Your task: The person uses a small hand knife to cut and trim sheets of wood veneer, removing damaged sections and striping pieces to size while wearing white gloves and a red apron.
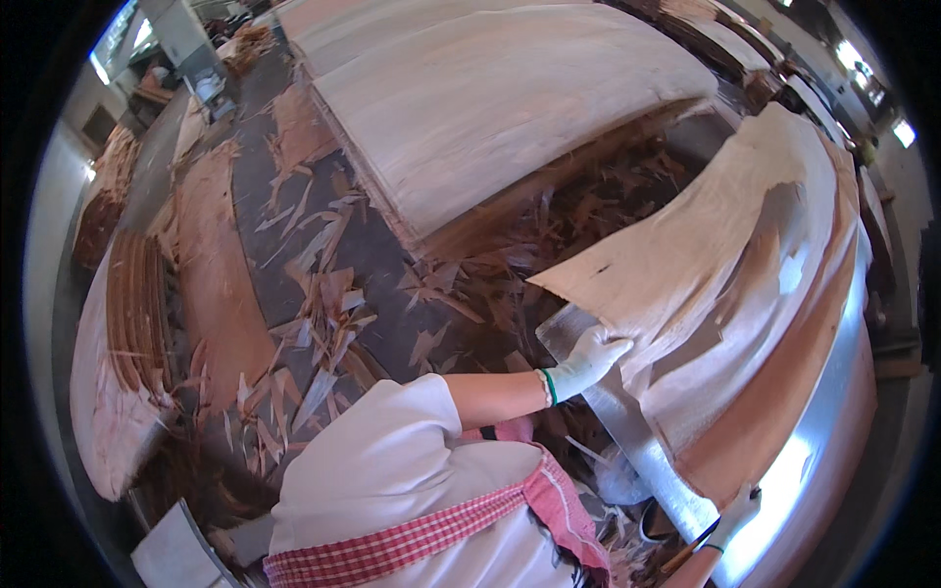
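Spreading beyond the left hand (588, 363) is a pale veneer stack (510, 108); a silvery bench (649, 461) runs beside both hands. Loose veneer sheets (676, 265) drape it, pinched at one edge by the left hand; whether the right hand (735, 517) is closed, I cannot tell.

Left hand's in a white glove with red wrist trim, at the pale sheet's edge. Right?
Not quite: head view shows the trim is green, not red. The rest holds: left hand in a white glove, at the edge of the pale sheet.
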`<state>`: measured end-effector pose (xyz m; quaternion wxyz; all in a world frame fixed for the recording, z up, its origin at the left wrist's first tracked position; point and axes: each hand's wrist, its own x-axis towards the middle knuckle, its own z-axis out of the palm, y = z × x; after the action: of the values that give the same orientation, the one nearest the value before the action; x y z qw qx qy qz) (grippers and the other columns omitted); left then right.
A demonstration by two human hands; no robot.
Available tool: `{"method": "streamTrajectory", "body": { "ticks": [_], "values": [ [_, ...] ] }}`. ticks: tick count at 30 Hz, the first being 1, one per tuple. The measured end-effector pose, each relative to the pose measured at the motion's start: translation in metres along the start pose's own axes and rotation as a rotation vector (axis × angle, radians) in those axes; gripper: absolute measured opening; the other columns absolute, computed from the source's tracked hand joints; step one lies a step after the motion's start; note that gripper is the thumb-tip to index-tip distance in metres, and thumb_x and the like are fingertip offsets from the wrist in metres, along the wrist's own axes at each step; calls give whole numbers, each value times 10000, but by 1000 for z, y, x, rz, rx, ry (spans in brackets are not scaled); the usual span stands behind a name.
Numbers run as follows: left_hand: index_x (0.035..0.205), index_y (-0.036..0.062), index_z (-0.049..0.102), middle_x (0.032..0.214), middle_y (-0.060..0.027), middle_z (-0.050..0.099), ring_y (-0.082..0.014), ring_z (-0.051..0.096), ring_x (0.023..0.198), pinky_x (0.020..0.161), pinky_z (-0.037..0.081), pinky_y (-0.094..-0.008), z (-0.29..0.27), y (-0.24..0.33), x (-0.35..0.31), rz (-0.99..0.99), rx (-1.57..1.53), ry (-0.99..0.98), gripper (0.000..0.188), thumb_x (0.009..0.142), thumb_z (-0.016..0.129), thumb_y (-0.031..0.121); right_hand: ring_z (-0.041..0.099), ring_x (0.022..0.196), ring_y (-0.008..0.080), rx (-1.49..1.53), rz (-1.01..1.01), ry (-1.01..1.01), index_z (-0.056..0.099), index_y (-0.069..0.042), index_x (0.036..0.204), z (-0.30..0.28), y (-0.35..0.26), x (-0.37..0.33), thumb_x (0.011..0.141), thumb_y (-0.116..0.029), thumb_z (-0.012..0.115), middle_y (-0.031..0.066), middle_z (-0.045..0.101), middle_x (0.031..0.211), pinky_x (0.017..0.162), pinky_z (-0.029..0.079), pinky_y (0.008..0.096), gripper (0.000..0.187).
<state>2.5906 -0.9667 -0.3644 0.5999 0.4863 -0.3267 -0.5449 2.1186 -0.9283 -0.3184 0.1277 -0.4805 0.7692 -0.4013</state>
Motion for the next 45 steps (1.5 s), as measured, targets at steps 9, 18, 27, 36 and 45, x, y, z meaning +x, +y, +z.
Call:
{"method": "streamTrajectory", "body": {
  "ticks": [9,18,27,36,45],
  "values": [
    [972,-38,679,862,-39,686,-77,593,768,686,482,-250,2,-49,-12,-222,46,172,201,885,656,142,578,755,269,-281,31,-57,623,100,985,2,45,17,863,-139,559,190,654,846,728,480,386,276],
    [842,99,563,794,22,509,-112,491,742,691,451,-296,2,-41,-37,-94,-111,304,166,951,564,225,593,792,273,-226,158,-98,602,95,982,-17,163,36,845,-138,584,190,658,880,768,495,402,271],
    [1065,153,611,940,49,561,-91,527,837,796,473,-296,2,-50,-28,-131,-261,496,133,947,605,216,488,608,155,82,194,23,592,43,756,-23,162,41,808,-111,670,63,584,653,606,444,339,180],
    [931,145,600,825,42,570,-103,576,759,744,523,-310,1,-58,-27,-136,-321,460,30,931,618,120,542,633,190,15,214,27,604,57,784,-25,191,32,819,-202,682,109,608,671,633,455,359,273],
    [1043,87,574,929,-17,576,-177,601,814,746,553,-360,-19,-76,-9,-225,-304,478,150,920,633,149,655,830,371,-301,304,-94,653,-9,954,-83,165,24,826,-403,683,197,686,894,750,497,445,416]
  ]
}}
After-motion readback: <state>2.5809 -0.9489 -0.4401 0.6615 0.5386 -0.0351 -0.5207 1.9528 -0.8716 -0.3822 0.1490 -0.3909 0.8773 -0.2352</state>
